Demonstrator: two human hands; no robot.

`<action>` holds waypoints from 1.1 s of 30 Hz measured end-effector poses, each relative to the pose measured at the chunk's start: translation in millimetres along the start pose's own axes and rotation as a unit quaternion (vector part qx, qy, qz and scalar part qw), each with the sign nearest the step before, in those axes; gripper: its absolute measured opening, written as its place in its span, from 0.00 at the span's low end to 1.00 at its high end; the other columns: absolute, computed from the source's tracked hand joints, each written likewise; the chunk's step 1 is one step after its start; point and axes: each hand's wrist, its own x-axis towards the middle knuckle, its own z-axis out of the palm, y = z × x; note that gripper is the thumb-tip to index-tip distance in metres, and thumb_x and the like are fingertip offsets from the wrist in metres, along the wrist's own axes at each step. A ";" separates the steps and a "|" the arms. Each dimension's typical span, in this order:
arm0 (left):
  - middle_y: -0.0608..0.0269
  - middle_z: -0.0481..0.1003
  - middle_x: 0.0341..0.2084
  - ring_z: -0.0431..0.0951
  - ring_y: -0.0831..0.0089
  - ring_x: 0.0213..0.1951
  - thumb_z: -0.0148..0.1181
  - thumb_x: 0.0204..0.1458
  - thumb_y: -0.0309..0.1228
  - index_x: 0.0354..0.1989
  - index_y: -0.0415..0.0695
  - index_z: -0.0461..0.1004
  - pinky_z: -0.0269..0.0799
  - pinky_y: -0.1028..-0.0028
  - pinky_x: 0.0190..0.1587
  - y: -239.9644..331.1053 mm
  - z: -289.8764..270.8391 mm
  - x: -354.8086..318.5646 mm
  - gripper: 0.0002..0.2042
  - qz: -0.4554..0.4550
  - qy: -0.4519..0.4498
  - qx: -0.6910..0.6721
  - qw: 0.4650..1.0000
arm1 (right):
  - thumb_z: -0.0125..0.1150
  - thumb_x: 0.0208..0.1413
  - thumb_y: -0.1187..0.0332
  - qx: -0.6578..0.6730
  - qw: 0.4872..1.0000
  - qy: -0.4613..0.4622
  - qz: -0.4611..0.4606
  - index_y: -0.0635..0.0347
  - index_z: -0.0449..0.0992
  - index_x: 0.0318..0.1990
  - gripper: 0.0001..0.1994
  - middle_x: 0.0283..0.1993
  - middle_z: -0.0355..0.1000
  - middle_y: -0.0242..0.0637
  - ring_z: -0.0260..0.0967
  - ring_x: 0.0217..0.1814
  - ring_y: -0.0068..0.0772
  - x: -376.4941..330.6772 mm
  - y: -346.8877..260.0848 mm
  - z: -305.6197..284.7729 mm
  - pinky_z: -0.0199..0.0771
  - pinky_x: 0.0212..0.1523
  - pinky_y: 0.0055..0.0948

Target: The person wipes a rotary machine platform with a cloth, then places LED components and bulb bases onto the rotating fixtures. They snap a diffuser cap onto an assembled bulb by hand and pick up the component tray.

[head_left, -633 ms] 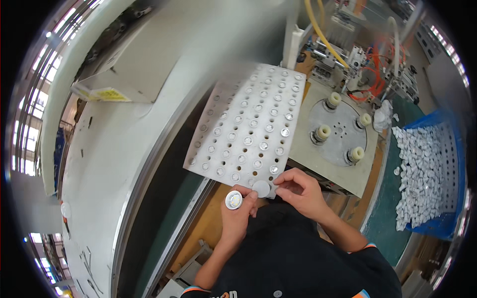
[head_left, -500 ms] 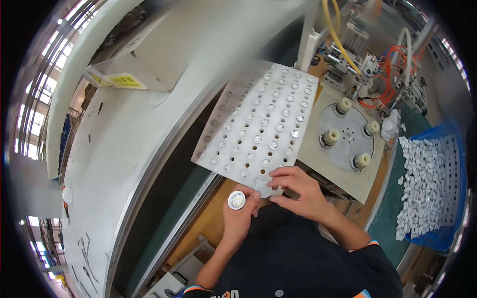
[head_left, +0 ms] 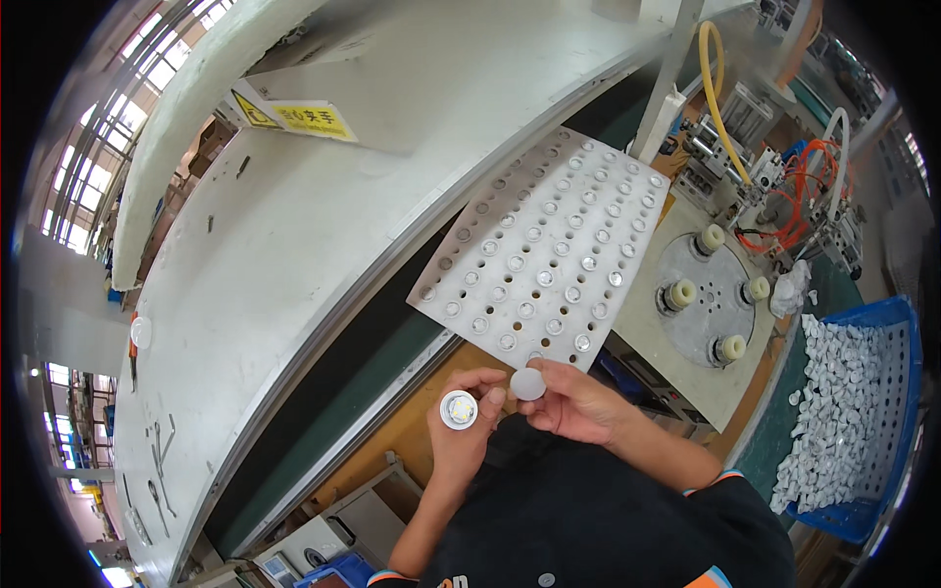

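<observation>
My left hand (head_left: 459, 431) is closed around an LED bulb body (head_left: 459, 410), its open white rim and yellow-dotted LED board facing up. Close by on its right, my right hand (head_left: 578, 404) pinches a frosted white bulb cover (head_left: 527, 384) between thumb and fingers. A small gap separates the cover from the bulb body. Just beyond both hands lies a white perforated board (head_left: 461, 318), tilted in view, with rows of round bulb parts (head_left: 615, 278) set in many of its holes. The near edge of the board is partly hidden behind my right hand.
To the right stands a machine with a round turntable (head_left: 686, 338) bearing several pale posts (head_left: 711, 238). Beyond it a blue basket (head_left: 907, 367) is heaped with small white parts (head_left: 833, 431). A long pale curved table (head_left: 265, 294) fills the left, with hand tools (head_left: 162, 456) on it.
My right hand has drawn back from the board's near edge, lifting the bulb cover up beside my left hand. The left hand keeps the bulb body. The whole view has shifted slightly.
</observation>
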 end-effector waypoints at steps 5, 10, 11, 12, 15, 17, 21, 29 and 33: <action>0.68 0.70 0.25 0.67 0.85 0.23 0.60 0.51 0.27 0.33 0.39 0.74 0.62 0.83 0.23 7.5 -9.3 2.4 0.05 -0.023 -0.024 0.049 0.998 | 0.57 0.57 0.60 0.045 0.999 -0.023 0.019 0.58 0.69 0.41 0.12 0.37 0.70 0.32 0.67 0.35 0.23 13.8 12.4 -0.3 0.64 0.24 0.19; 0.69 0.71 0.21 0.66 0.86 0.20 0.60 0.50 0.28 0.30 0.39 0.74 0.61 0.83 0.22 11.5 -15.2 5.0 0.05 -0.059 0.004 0.039 0.997 | 0.51 0.61 0.59 0.043 0.998 0.006 0.053 0.59 0.69 0.42 0.12 0.36 0.71 0.33 0.67 0.34 0.24 23.3 13.0 6.7 0.61 0.22 0.19; 0.69 0.70 0.19 0.65 0.86 0.20 0.59 0.50 0.28 0.29 0.39 0.73 0.60 0.84 0.22 12.1 -16.6 5.9 0.05 -0.072 0.010 0.028 0.997 | 0.51 0.61 0.59 0.043 0.997 0.006 0.057 0.59 0.69 0.42 0.12 0.36 0.71 0.33 0.67 0.34 0.24 25.6 13.9 6.2 0.61 0.22 0.19; 0.69 0.70 0.19 0.65 0.86 0.20 0.59 0.50 0.28 0.29 0.39 0.73 0.60 0.84 0.22 12.5 -17.5 6.6 0.05 -0.072 0.014 0.027 0.997 | 0.50 0.61 0.59 0.036 0.998 0.002 0.059 0.59 0.69 0.42 0.13 0.36 0.71 0.33 0.67 0.34 0.24 28.3 14.9 4.9 0.61 0.22 0.19; 0.68 0.67 0.17 0.62 0.84 0.18 0.59 0.48 0.27 0.26 0.39 0.70 0.58 0.82 0.20 12.5 -22.4 7.8 0.05 -0.098 0.038 -0.035 0.994 | 0.49 0.62 0.59 0.025 0.997 -0.005 0.070 0.59 0.69 0.42 0.13 0.35 0.71 0.33 0.68 0.35 0.24 35.7 16.7 7.1 0.61 0.22 0.19; 0.69 0.66 0.17 0.61 0.84 0.18 0.59 0.48 0.26 0.26 0.40 0.69 0.57 0.81 0.20 9.9 -27.5 7.0 0.05 -0.111 0.053 -0.062 0.990 | 0.49 0.62 0.59 0.020 0.997 -0.008 0.080 0.59 0.69 0.42 0.13 0.35 0.71 0.33 0.68 0.35 0.24 39.5 17.7 9.2 0.61 0.22 0.19; 0.68 0.66 0.18 0.61 0.83 0.18 0.58 0.50 0.27 0.26 0.40 0.69 0.57 0.81 0.20 13.0 -34.0 3.2 0.06 -0.089 0.050 -0.055 0.993 | 0.49 0.62 0.59 -0.009 0.995 -0.053 0.081 0.58 0.68 0.42 0.12 0.37 0.70 0.32 0.67 0.36 0.23 46.2 19.6 9.5 0.62 0.23 0.19; 0.72 0.58 0.17 0.57 0.84 0.18 0.58 0.54 0.31 0.35 0.40 0.69 0.56 0.80 0.20 8.1 -29.6 2.8 0.08 -0.048 0.063 -0.109 0.991 | 0.56 0.58 0.61 0.039 0.992 -0.073 -0.100 0.52 0.67 0.43 0.10 0.51 0.68 0.35 0.65 0.38 0.21 34.4 5.5 15.5 0.65 0.29 0.22; 0.72 0.59 0.17 0.57 0.84 0.17 0.57 0.53 0.29 0.35 0.39 0.69 0.56 0.80 0.20 5.7 -18.0 6.5 0.07 -0.079 0.030 -0.101 0.991 | 0.57 0.57 0.61 0.039 0.972 -0.068 -0.223 0.50 0.68 0.45 0.11 0.52 0.68 0.34 0.64 0.39 0.21 9.2 -14.1 11.7 0.64 0.31 0.21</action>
